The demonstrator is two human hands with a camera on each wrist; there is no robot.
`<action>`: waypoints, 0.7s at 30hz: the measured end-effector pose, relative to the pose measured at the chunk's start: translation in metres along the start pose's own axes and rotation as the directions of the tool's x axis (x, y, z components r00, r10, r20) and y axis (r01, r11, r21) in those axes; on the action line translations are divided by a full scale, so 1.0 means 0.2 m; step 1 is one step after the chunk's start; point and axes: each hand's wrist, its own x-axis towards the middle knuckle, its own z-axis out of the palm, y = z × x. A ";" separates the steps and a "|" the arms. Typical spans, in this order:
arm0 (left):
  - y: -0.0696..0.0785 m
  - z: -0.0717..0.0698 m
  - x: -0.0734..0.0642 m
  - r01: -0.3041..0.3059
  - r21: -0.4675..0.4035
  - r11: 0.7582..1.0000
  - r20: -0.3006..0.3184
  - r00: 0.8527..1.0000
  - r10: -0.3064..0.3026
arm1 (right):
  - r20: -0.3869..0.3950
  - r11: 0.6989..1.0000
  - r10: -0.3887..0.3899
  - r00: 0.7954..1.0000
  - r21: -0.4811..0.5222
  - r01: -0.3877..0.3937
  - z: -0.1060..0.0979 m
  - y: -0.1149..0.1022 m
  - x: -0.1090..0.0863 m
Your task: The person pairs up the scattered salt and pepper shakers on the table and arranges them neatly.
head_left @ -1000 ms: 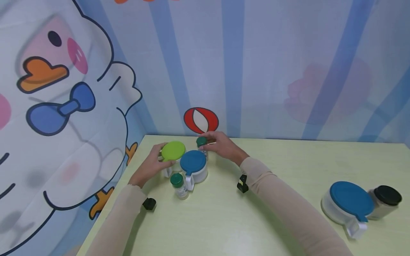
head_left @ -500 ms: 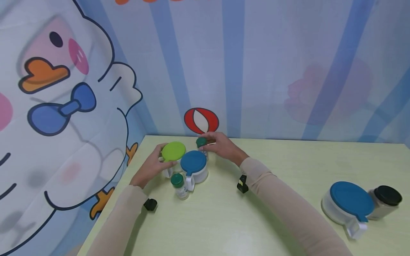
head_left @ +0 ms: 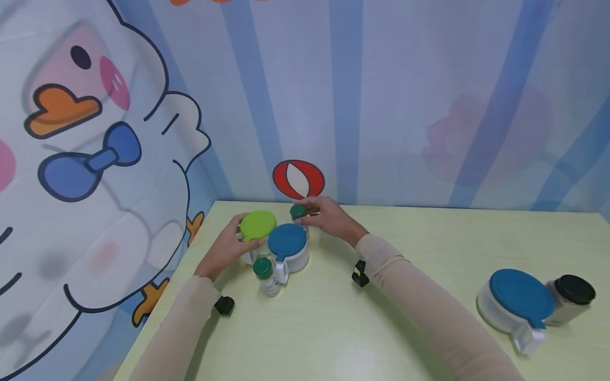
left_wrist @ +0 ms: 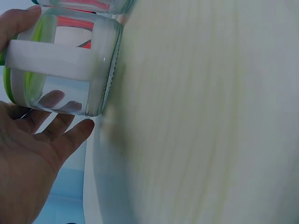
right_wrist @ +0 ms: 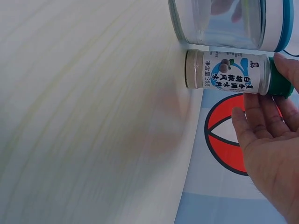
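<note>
At the table's far left corner, my left hand [head_left: 225, 250] grips a clear glass jar with a lime-green lid [head_left: 258, 225] and white handle, thumb on one side and fingers on the other. The left wrist view shows this jar [left_wrist: 65, 63] from the side. My right hand [head_left: 332, 219] pinches the dark green cap of a small seasoning shaker [right_wrist: 233, 72], which stands upright. Between the hands sits a blue-lidded glass jar [head_left: 287, 241] with a white handle. A second green-capped shaker [head_left: 269, 284] stands just in front of it.
At the table's right are another blue-lidded jar [head_left: 520, 297] with a white handle and a black-lidded jar [head_left: 575, 291] close behind it. A printed cloth [head_left: 391, 106] rises along the table's [head_left: 333, 338] back edge and left side.
</note>
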 end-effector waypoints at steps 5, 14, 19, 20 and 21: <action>0.00 0.01 0.01 0.006 0.007 1.000 -0.022 1.000 -0.006 | -0.017 1.000 0.001 1.000 0.001 -0.001 0.00 0.00 0.00; 0.00 0.01 0.00 -0.010 0.048 0.999 -0.093 0.996 0.014 | -0.035 0.999 -0.032 0.999 0.028 0.033 0.00 0.03 -0.01; 0.00 0.02 0.00 -0.019 0.049 0.999 -0.097 0.995 0.024 | -0.034 0.998 -0.044 0.998 0.035 0.045 -0.01 0.03 -0.02; 0.00 0.02 0.00 -0.018 0.047 0.999 -0.096 0.995 0.022 | -0.034 0.998 -0.042 0.999 0.035 0.043 -0.01 0.03 -0.02; 0.00 0.02 0.00 -0.016 0.045 0.999 -0.095 0.995 0.020 | -0.034 0.998 -0.041 0.999 0.039 0.042 -0.01 0.03 -0.02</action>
